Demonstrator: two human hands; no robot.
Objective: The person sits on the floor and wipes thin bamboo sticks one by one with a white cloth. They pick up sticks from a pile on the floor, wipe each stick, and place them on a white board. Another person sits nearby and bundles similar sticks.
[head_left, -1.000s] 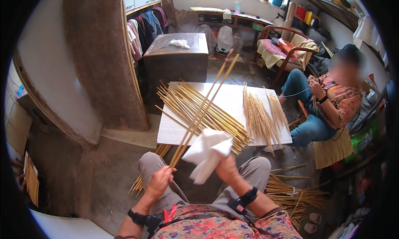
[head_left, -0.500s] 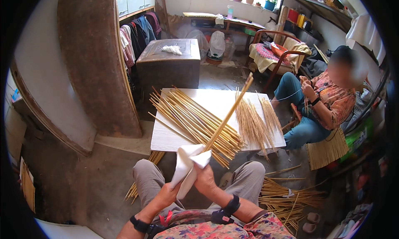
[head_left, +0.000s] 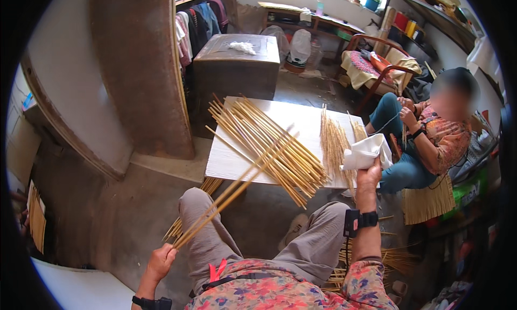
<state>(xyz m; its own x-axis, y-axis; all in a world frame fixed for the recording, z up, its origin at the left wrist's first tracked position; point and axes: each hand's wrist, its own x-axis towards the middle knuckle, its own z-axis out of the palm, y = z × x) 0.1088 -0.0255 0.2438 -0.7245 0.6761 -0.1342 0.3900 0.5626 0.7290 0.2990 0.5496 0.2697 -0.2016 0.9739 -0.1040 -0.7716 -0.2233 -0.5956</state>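
My left hand (head_left: 160,260) is closed round the lower ends of a few long, thin tan stalks (head_left: 215,208). They slant up and away over my left knee, their far ends passing above the table. Out to the right, my right hand (head_left: 369,175) grips a folded white cloth (head_left: 366,152), raised over the table's right front corner. A large pile of similar stalks (head_left: 269,148) lies diagonally across the white table (head_left: 219,162). To its right rests a bunch of feathery dried stems (head_left: 333,135), partly hidden by the cloth.
A co-worker (head_left: 441,127) sits at the right, both hands on a thin strand. More stalks (head_left: 398,261) lie on the floor by my right leg. A brown chest (head_left: 231,73) with white fibre on top stands behind the table, near a wooden armchair (head_left: 371,67).
My hands have moved apart. The cloth, earlier wrapped round the stalks, has gone right with my right hand. My left hand has drawn the stalks down to the left. The view has shifted.
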